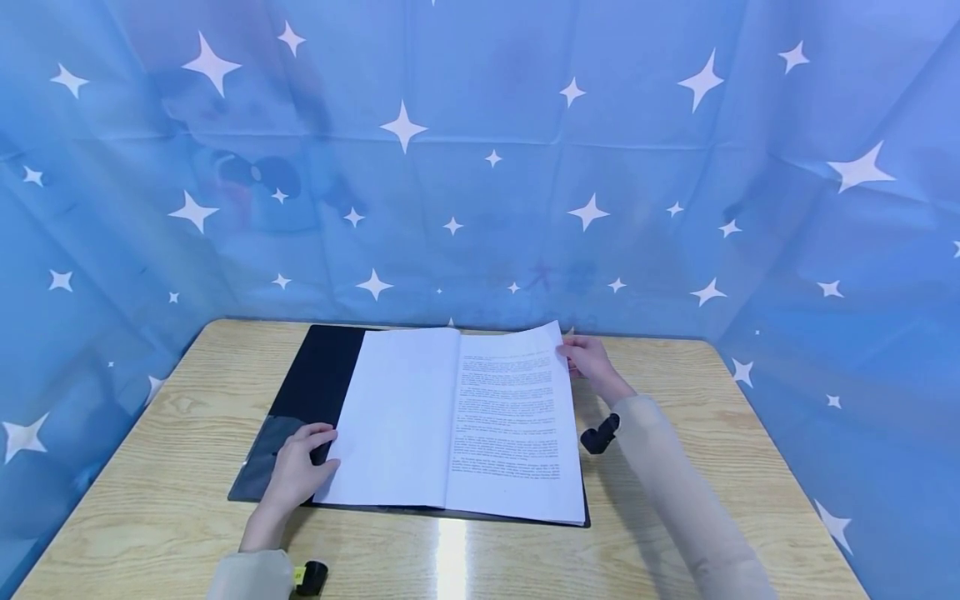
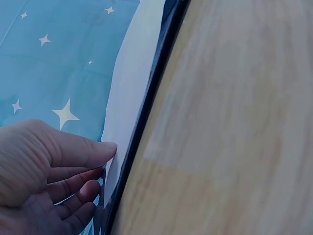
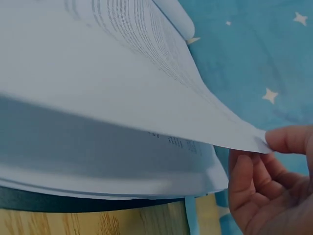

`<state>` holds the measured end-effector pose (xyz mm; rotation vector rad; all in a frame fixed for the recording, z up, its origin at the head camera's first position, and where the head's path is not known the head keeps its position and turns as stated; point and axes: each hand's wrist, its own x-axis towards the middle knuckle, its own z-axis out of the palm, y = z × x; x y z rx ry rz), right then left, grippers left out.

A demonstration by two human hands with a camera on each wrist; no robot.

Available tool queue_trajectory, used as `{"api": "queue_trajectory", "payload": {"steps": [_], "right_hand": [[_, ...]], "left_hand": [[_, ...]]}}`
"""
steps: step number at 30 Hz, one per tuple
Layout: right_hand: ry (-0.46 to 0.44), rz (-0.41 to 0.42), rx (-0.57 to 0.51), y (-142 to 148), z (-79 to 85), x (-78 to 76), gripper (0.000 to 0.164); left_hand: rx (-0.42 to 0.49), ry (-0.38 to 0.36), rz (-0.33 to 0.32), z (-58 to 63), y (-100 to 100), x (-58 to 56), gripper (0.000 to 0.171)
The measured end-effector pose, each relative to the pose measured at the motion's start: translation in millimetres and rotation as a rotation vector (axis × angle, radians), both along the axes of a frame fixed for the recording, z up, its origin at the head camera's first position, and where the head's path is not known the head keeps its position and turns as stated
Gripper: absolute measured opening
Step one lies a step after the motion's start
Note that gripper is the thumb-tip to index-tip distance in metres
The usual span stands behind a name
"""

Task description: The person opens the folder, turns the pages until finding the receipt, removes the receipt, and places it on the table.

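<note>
A black folder (image 1: 322, 375) lies spread on the table, holding a stack of white paper. Its left page (image 1: 397, 417) is blank and its right page (image 1: 510, 417) carries printed text. My right hand (image 1: 588, 362) pinches the top right corner of the printed sheet (image 3: 186, 112) between thumb and fingers. That corner is lifted, with more printed sheets (image 3: 195, 178) visible beneath it. At the left page's outer edge rests my left hand (image 1: 300, 467), its thumb (image 2: 93, 152) touching the paper and its index finger apart from the thumb in the head view.
The wooden table (image 1: 675, 475) extends on both sides of the folder. Behind it hangs a blue curtain (image 1: 480, 208) with white stars, reaching down to the table's back edge. Each wrist wears a small black camera, such as the right one (image 1: 600, 434).
</note>
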<state>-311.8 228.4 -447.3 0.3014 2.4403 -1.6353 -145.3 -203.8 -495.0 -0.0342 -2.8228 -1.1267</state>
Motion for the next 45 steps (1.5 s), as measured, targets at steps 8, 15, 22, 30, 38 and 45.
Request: {"api": "queue_trajectory", "payload": {"steps": [8,15,22,30,38,45], "right_hand": [[0.024,0.052,-0.015,1.4,6.9,9.8,0.024],[0.01,0.056,-0.037,1.2,11.6,20.3,0.022],[-0.015,0.099,-0.064,4.7,11.5,32.9,0.03],[-0.006,0.119,-0.072,1.3,11.0,45.0,0.027],[0.003,0.14,-0.055,-2.8,11.0,58.2,0.026],[0.005,0.149,-0.068,-4.5,14.3,66.3,0.024]], "left_hand": [[-0.003,0.002,0.0,-1.5,-0.3,-1.5,0.042],[0.0,0.032,-0.006,-2.4,-0.5,-2.4,0.041],[0.003,0.042,-0.009,-3.6,-0.2,-2.6,0.041],[0.008,0.046,-0.011,-2.0,-0.4,-1.4,0.041],[0.009,0.045,-0.014,-2.3,-1.2,-1.1,0.041],[0.008,0.048,-0.015,-3.0,-1.3,-0.4,0.041]]}}
